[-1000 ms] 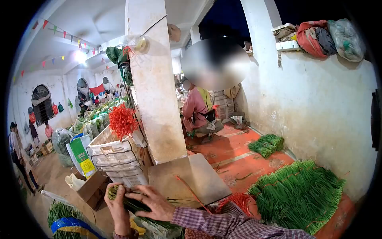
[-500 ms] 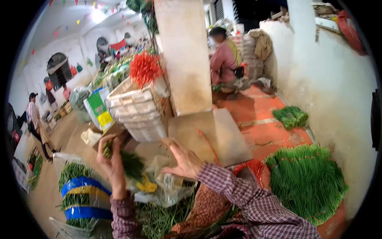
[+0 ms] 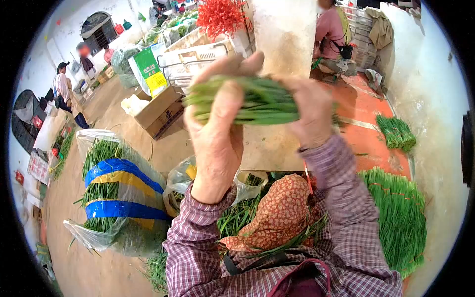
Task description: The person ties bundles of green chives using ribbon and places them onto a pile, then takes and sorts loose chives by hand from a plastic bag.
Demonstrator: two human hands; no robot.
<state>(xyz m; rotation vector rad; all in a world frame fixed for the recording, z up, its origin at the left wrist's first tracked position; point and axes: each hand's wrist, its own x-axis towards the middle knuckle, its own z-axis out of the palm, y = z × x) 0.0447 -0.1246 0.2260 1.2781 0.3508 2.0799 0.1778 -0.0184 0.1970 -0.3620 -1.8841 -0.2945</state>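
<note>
A bunch of chives [image 3: 262, 101] lies level in front of me at chest height. My left hand [image 3: 217, 133] is closed around its left end, thumb across the near side. At the other end, my right hand [image 3: 314, 111] is blurred by motion, its fingers wrapped over the stalks. Below my hands, loose green stalks [image 3: 237, 218] lie beside a flowered cloth [image 3: 282, 210] over my lap. A thin red strip [image 3: 307, 178] hangs under my right wrist.
At left stands a clear bag of green stalks bound with blue and yellow tape [image 3: 126, 183]. Tied chives [image 3: 396, 218] are stacked at right, with a smaller pile [image 3: 396, 132] beyond. Ahead are a cardboard box [image 3: 158, 114], white crates [image 3: 198, 62], red strips [image 3: 222, 19] and a seated person [image 3: 332, 34].
My hands were apart, the left holding the bunch and the right open. Now both are raised together on the bunch, which lies level. The view has tilted down.
</note>
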